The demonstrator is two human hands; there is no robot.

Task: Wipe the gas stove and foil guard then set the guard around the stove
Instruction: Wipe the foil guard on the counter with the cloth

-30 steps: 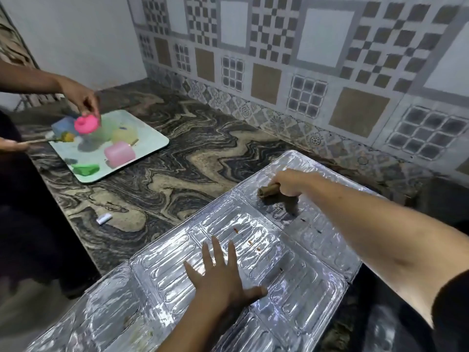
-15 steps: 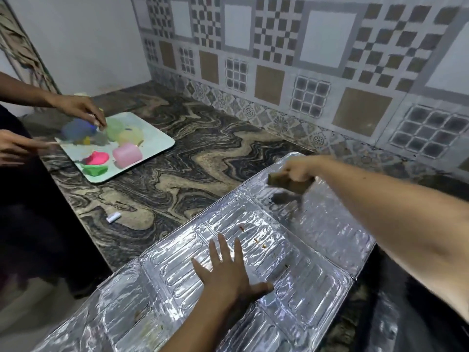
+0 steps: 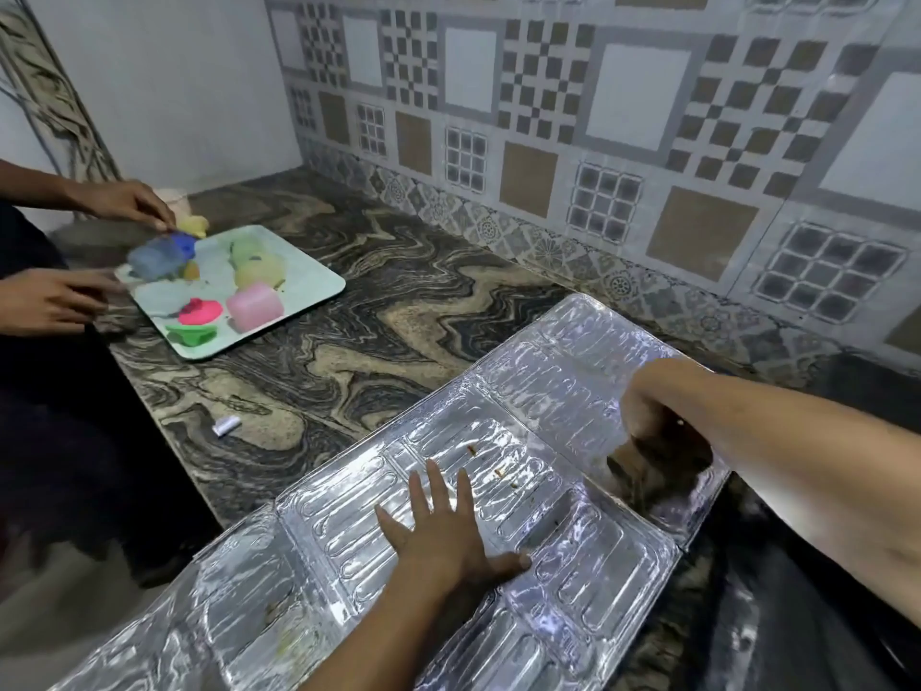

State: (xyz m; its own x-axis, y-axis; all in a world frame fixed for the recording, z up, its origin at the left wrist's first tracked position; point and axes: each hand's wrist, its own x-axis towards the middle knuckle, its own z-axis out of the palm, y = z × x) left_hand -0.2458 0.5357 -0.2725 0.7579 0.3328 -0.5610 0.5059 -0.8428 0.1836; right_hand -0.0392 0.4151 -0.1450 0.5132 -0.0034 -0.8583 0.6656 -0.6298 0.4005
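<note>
The shiny foil guard (image 3: 573, 371) lies flat and unfolded across the marble counter, running from the near left to the far right. My left hand (image 3: 443, 531) presses flat on its middle panel, fingers spread. My right hand (image 3: 648, 416) is closed around a brown cloth (image 3: 663, 466) that rests on the guard's right panel. A few brown crumbs (image 3: 498, 471) sit on the foil between my hands. The dark gas stove (image 3: 822, 615) shows at the right edge, mostly hidden under my right arm.
Another person's hands (image 3: 124, 207) work over a pale green tray (image 3: 309, 286) of coloured cups and lids at the far left. A small white piece (image 3: 226, 425) lies on the counter (image 3: 398, 316). A patterned tiled wall runs along the back.
My right hand has swept the cloth from the guard's far end toward me along the right panel. My left hand stays pressed on the middle. The other person put down the pink lid.
</note>
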